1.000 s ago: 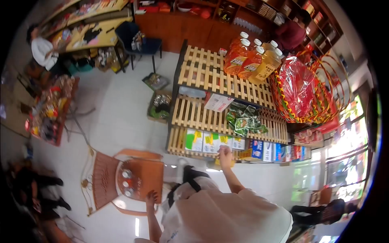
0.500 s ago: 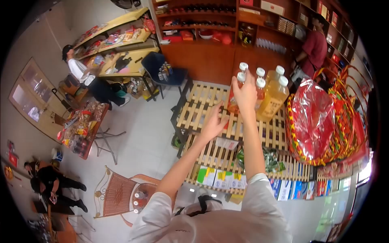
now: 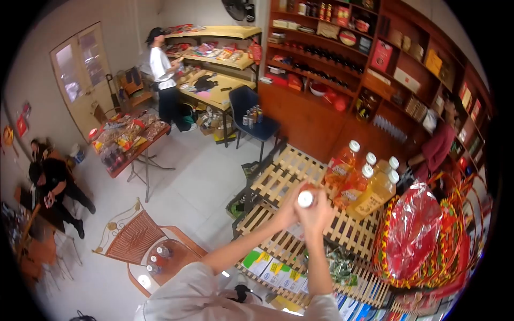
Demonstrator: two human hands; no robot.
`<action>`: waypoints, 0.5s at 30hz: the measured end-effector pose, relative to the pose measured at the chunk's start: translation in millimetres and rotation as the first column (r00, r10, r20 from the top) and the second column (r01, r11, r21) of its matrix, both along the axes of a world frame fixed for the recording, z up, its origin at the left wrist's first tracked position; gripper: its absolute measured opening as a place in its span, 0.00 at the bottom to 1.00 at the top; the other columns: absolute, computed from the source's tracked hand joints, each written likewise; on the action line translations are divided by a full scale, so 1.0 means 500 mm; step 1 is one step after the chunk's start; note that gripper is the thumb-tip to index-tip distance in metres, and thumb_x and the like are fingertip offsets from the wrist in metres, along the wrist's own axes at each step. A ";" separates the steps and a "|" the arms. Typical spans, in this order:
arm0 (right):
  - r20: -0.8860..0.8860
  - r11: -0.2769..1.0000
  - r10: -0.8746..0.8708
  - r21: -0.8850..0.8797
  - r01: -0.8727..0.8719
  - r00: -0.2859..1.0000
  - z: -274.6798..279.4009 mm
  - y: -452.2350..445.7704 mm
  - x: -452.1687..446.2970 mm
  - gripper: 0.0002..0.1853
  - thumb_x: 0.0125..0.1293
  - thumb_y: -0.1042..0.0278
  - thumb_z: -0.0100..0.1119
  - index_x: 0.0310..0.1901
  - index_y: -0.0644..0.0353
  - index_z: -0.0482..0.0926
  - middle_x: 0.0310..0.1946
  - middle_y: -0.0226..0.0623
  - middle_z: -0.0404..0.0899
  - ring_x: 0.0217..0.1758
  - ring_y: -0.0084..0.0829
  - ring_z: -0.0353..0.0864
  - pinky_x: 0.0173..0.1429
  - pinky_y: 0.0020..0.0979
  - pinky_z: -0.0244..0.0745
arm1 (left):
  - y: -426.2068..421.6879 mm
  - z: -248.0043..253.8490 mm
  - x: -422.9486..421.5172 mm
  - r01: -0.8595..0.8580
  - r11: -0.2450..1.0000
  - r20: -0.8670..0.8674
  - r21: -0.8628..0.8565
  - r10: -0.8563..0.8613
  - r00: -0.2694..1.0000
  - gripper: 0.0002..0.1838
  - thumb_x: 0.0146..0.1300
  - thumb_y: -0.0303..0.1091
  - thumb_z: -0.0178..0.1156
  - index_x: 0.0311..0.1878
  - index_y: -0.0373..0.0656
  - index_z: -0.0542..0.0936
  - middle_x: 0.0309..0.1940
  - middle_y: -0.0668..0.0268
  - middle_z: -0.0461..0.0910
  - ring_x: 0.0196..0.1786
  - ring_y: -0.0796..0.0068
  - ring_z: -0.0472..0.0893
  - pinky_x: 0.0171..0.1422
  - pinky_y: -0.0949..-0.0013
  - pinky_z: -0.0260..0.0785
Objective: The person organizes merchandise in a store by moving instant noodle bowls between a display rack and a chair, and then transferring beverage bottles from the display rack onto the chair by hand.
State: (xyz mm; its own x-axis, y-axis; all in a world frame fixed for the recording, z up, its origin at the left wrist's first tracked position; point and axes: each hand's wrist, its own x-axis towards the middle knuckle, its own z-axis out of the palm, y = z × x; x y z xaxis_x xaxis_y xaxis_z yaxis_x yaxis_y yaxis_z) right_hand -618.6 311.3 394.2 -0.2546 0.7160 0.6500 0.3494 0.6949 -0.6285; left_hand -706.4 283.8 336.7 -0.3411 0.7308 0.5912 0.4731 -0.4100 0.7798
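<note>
Between my two hands is a bottle with a white cap (image 3: 305,199), seen nearly from above over the slatted wooden rack (image 3: 292,166). My left hand (image 3: 288,209) wraps the bottle's left side, and my right hand (image 3: 317,215) closes round its right side. Most of the bottle's body is hidden by my fingers. Just beyond, on the rack's top shelf, stand several orange drink bottles (image 3: 350,187) and paler yellow ones (image 3: 373,198) with white caps. Green packets (image 3: 336,265) lie on the shelf below.
Red-wrapped woven baskets (image 3: 415,235) stand at the right. A wicker chair (image 3: 134,238) holds small bottles at lower left. Behind are a dark blue chair (image 3: 251,120), a snack table (image 3: 128,139) and wooden shelving (image 3: 321,123). People are at the left, back left and right.
My hands have drawn back from the bottle group, with one bottle now held between them. Earlier they were reaching over the rack. The view has turned to the left.
</note>
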 end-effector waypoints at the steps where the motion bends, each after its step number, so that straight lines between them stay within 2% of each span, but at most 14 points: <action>1: -0.008 0.999 0.042 -0.033 -0.042 0.999 0.001 -0.048 -0.002 0.17 0.38 0.68 0.71 0.32 0.55 0.76 0.25 0.36 0.79 0.27 0.31 0.80 0.32 0.32 0.73 | -0.056 0.004 -0.009 0.032 0.999 0.057 0.031 -0.034 0.998 0.43 0.49 0.30 0.67 0.67 0.38 0.56 0.63 0.51 0.61 0.66 0.60 0.63 0.69 0.62 0.54; 2: -0.007 0.994 0.086 -0.070 -0.086 0.996 0.005 -0.097 0.000 0.17 0.37 0.68 0.72 0.31 0.54 0.77 0.24 0.33 0.78 0.26 0.26 0.80 0.30 0.30 0.73 | -0.113 0.008 -0.018 0.062 0.996 0.113 0.064 -0.069 0.991 0.45 0.48 0.33 0.70 0.67 0.39 0.56 0.63 0.52 0.61 0.66 0.60 0.63 0.68 0.62 0.56; 4: -0.035 0.965 0.252 -0.063 -0.253 0.967 0.012 -0.211 -0.019 0.18 0.37 0.67 0.75 0.31 0.56 0.77 0.23 0.31 0.78 0.23 0.20 0.78 0.27 0.25 0.72 | -0.255 0.015 -0.044 -0.114 0.991 -0.037 0.072 0.117 0.992 0.39 0.48 0.32 0.69 0.64 0.40 0.61 0.63 0.52 0.62 0.66 0.57 0.64 0.69 0.60 0.56; 6: -0.118 0.902 0.425 -0.032 -0.432 0.897 -0.016 -0.326 -0.056 0.18 0.38 0.67 0.76 0.30 0.58 0.77 0.22 0.32 0.79 0.20 0.18 0.76 0.26 0.22 0.73 | -0.386 -0.039 -0.075 -0.251 0.954 -0.010 0.163 0.256 0.967 0.36 0.46 0.32 0.70 0.60 0.41 0.67 0.62 0.53 0.64 0.66 0.54 0.63 0.70 0.58 0.55; 8: -0.097 0.793 0.598 -0.066 -0.605 0.795 -0.066 -0.437 -0.091 0.18 0.38 0.66 0.77 0.30 0.58 0.77 0.23 0.33 0.80 0.19 0.19 0.75 0.27 0.21 0.74 | -0.540 -0.102 -0.097 -0.400 0.912 -0.036 0.095 0.405 0.914 0.35 0.45 0.31 0.70 0.59 0.40 0.68 0.61 0.53 0.65 0.66 0.52 0.63 0.69 0.57 0.56; 9: -0.054 0.757 0.642 -0.110 -0.644 0.765 -0.093 -0.495 -0.116 0.21 0.36 0.66 0.78 0.32 0.58 0.75 0.22 0.31 0.78 0.22 0.17 0.75 0.28 0.20 0.72 | -0.618 -0.110 -0.104 -0.475 0.879 -0.036 0.048 0.477 0.878 0.35 0.46 0.33 0.70 0.59 0.40 0.67 0.60 0.53 0.65 0.65 0.51 0.64 0.68 0.57 0.57; 10: -0.014 0.707 0.693 -0.187 -0.682 0.721 -0.127 -0.549 -0.138 0.21 0.37 0.68 0.77 0.32 0.59 0.75 0.22 0.31 0.78 0.24 0.18 0.76 0.29 0.21 0.72 | -0.697 -0.115 -0.104 -0.555 0.832 -0.030 -0.002 0.554 0.832 0.35 0.46 0.34 0.70 0.59 0.40 0.67 0.59 0.53 0.65 0.64 0.51 0.64 0.67 0.56 0.57; 11: -0.034 0.629 0.743 -0.303 -0.716 0.668 -0.175 -0.603 -0.159 0.20 0.38 0.69 0.76 0.32 0.60 0.75 0.23 0.31 0.78 0.24 0.18 0.75 0.30 0.21 0.72 | -0.774 -0.146 -0.110 -0.618 0.783 -0.054 -0.067 0.616 0.786 0.37 0.46 0.39 0.69 0.60 0.41 0.65 0.58 0.53 0.64 0.62 0.50 0.65 0.66 0.54 0.57; 12: -0.063 0.525 0.799 -0.414 -0.744 0.599 -0.227 -0.652 -0.187 0.19 0.40 0.71 0.75 0.32 0.60 0.74 0.23 0.31 0.77 0.24 0.18 0.75 0.30 0.21 0.72 | -0.840 -0.183 -0.113 -0.704 0.706 -0.020 -0.078 0.704 0.709 0.37 0.46 0.39 0.69 0.60 0.41 0.65 0.58 0.53 0.64 0.62 0.50 0.65 0.66 0.54 0.57; 13: -0.029 0.429 0.872 -0.438 -0.790 0.489 -0.267 -0.698 -0.210 0.19 0.40 0.71 0.75 0.32 0.60 0.74 0.23 0.31 0.77 0.24 0.18 0.75 0.30 0.21 0.72 | -0.903 -0.224 -0.102 -0.711 0.676 0.024 -0.192 0.728 0.685 0.39 0.46 0.42 0.69 0.60 0.41 0.64 0.58 0.53 0.64 0.62 0.49 0.65 0.66 0.54 0.56; 15: 0.044 0.392 0.892 -0.567 -0.724 0.449 -0.332 -0.779 -0.228 0.16 0.43 0.73 0.73 0.31 0.63 0.74 0.23 0.31 0.77 0.25 0.18 0.74 0.31 0.22 0.72 | -1.012 -0.300 -0.072 -0.697 0.623 0.139 -0.355 0.773 0.619 0.45 0.43 0.48 0.70 0.62 0.40 0.62 0.57 0.51 0.64 0.60 0.48 0.65 0.66 0.53 0.54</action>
State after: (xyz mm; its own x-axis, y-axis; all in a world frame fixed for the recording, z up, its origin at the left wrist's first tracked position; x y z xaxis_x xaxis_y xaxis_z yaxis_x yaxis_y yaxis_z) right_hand -732.7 -77.9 228.1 -0.9730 0.1984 0.1175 -0.0176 0.4442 -0.8957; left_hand -742.5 -222.1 186.4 -0.9342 0.2642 0.2399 0.2976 0.2055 0.9323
